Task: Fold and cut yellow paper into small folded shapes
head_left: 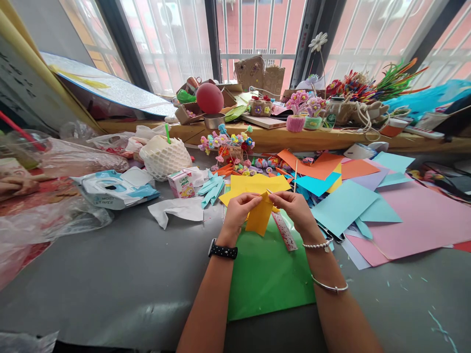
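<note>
My left hand (241, 211), with a black dotted watch band at the wrist, pinches the upper left edge of a folded piece of yellow paper (259, 218). Thumb and fingers of my right hand (292, 208) are closed at the paper's top right corner; the fingertips hide exactly how they grip it. The paper hangs upright over a green sheet (272, 279) lying flat on the table. Just below my right hand, a patterned ruler-like strip (284, 230) rests on the green sheet. Behind both hands lie larger yellow sheets (253, 184).
On the right are blue sheets (346, 208), orange sheets (316, 164) and a pink sheet (423, 220). To the left stand a wet-wipe pack (116, 189), a small carton (181, 184) and a foam-netted coconut (165, 157). Another person's hand (16, 184) shows at far left.
</note>
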{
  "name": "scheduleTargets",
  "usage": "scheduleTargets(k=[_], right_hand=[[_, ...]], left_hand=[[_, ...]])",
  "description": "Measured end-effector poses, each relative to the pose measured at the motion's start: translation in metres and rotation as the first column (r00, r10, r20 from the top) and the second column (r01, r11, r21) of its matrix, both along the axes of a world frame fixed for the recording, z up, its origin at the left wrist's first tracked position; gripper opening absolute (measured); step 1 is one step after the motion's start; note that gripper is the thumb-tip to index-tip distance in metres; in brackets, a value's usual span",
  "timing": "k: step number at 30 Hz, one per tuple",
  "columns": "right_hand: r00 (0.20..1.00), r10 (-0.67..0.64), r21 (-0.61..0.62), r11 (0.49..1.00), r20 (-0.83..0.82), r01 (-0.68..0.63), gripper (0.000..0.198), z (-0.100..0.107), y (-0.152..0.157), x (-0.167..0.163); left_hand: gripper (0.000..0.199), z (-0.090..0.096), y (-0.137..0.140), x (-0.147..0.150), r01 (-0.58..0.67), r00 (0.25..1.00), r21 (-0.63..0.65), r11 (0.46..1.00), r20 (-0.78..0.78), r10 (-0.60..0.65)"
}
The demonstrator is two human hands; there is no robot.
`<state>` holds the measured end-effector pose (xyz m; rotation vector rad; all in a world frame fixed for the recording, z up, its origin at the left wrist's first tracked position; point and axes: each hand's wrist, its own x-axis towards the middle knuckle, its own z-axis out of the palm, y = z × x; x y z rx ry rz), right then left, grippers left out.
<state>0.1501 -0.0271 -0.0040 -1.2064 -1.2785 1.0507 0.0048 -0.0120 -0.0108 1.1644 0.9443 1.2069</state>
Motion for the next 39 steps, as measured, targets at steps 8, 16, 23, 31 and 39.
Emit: scheduleTargets(k=[8,16,23,31,39], right_hand=[[1.000,0.004,0.018,1.000,0.023,-0.005,0.025,-0.002,0.001,-0.001],[1.000,0.016,0.024,1.000,0.021,-0.016,0.027,0.001,-0.001,-0.001],[0.998,0.014,0.084,0.996,0.067,-0.019,0.028,-0.002,0.001,-0.001],[0.960,-0.254,0.087,0.960,-0.115,0.264,0.027,-0.004,0.004,0.004],[0.916,-0.284,0.033,0.952,-0.283,0.305,0.028,-0.002,0.005,-0.001]], left_hand=[[0.023,0.000,-0.003,0.001,0.013,1.000,-0.058,0.998,-0.004,-0.013],[0.026,0.001,-0.004,0.000,0.041,0.994,0.011,0.999,-0.101,-0.040],[0.029,-0.001,-0.003,-0.001,0.084,0.975,0.052,0.995,-0.213,-0.071],[0.051,0.001,0.001,-0.003,-0.090,0.995,-0.039,0.995,-0.035,0.089],[0.047,0.009,-0.001,-0.002,0.031,0.979,-0.174,0.984,0.204,0.006]])
